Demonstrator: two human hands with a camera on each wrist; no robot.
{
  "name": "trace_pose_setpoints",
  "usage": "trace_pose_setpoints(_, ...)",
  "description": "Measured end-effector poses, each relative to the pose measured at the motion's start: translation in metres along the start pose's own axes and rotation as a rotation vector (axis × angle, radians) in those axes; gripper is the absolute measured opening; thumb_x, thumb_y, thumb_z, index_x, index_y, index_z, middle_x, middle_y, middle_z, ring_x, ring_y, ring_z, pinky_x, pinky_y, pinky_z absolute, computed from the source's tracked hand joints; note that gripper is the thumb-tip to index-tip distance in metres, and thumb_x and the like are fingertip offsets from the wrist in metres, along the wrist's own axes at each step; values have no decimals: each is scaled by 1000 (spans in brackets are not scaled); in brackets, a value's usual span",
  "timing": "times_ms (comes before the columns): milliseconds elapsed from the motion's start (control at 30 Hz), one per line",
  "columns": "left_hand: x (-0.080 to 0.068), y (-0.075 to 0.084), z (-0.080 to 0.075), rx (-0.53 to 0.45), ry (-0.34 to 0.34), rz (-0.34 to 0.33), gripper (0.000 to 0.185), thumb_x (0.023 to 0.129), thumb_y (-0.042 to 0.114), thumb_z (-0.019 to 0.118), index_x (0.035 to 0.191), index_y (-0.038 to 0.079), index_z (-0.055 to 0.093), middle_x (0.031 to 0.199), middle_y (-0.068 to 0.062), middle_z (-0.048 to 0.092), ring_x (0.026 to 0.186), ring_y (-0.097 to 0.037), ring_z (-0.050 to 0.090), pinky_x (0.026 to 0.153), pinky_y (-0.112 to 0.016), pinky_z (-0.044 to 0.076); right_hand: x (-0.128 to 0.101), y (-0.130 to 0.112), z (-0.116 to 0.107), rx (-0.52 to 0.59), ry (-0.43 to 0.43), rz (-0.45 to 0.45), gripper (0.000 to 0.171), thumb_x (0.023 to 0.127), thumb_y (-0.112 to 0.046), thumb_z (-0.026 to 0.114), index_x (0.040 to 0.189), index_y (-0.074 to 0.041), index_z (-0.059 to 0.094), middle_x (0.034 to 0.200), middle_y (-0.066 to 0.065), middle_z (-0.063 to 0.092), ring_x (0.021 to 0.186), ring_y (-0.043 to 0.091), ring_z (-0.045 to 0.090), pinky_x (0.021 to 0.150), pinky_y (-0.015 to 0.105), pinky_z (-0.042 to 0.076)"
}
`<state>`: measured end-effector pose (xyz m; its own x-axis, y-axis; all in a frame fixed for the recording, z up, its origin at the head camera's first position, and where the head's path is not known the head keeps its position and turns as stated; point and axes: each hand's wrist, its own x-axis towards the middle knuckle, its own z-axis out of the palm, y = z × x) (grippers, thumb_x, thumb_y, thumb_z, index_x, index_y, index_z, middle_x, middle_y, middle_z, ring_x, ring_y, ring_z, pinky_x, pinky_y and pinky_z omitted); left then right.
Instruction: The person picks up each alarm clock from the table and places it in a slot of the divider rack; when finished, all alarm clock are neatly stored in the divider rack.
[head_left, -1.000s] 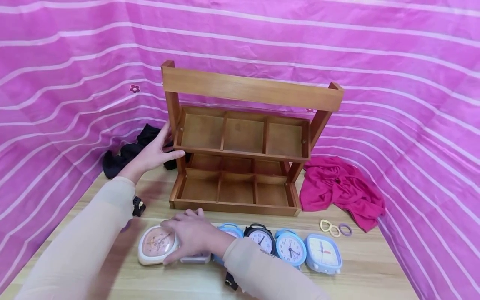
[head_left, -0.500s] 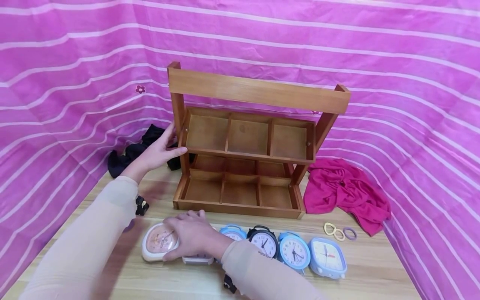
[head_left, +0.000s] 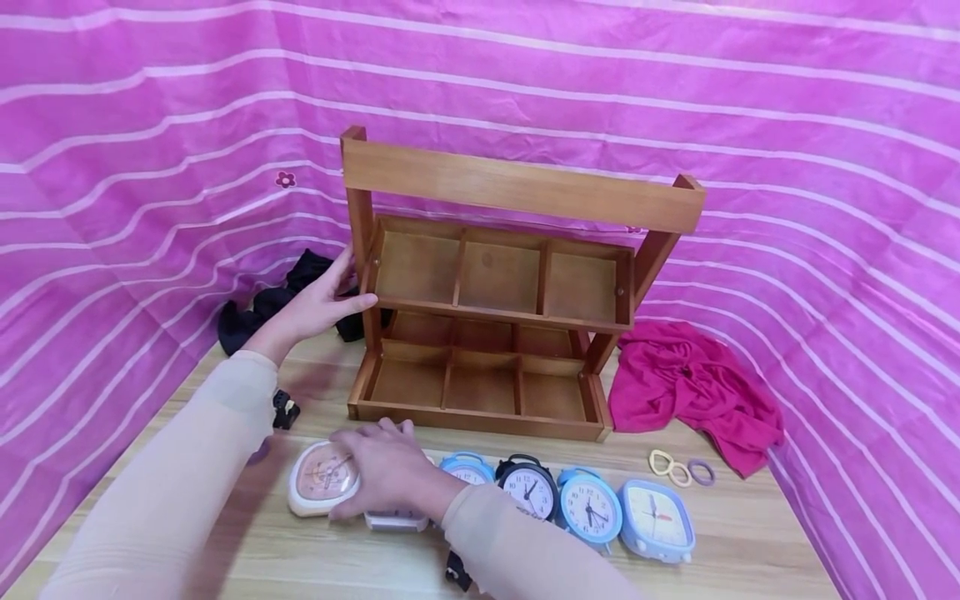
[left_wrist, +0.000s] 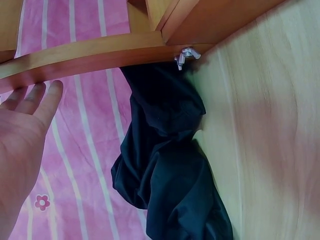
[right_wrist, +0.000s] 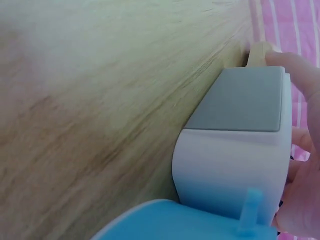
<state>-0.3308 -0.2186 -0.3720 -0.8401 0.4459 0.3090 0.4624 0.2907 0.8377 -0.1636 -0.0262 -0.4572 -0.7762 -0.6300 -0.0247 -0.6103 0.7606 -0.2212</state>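
Observation:
A brown wooden rack with two tiers of three compartments stands on the table, its compartments bare. My left hand touches its left upright, thumb in front; straight fingertips lie at the wood in the left wrist view. My right hand grips the right side of a white alarm clock with a pinkish face, leftmost in a row. Under that hand sits a second clock, mostly hidden, its white and grey body large in the right wrist view.
To the right, the row continues with a blue clock, a black one, another blue one and a squarish light-blue one. Black cloth lies left, crimson cloth right, near small rings.
The head view has shifted slightly. Held by my right hand, the white alarm clock has moved a little toward the rack. My left hand keeps its place on the upright.

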Motion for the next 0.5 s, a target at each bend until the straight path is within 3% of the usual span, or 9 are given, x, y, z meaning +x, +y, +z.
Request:
trace_pose_setpoints(233,1,1,-2,-2,-19,1,99,103,11,67,168,36,-3,172,-18,18,153,-45,26,123,-61,22,6,15,-13,23,69,-90,92,66,-69,89,147,-41,56,137,-21,60,113,2,48,90,28,35)
trace_pose_setpoints(500,1,-2,-3,-26,-23,-8,99,103,12,67,168,39,-3,173,-16,17,154,-45,24,124,-60,20,15,50,-40,221,129,5,94,64,-57,96,147,-37,56,132,-18,62,116,6,47,97,34,35)
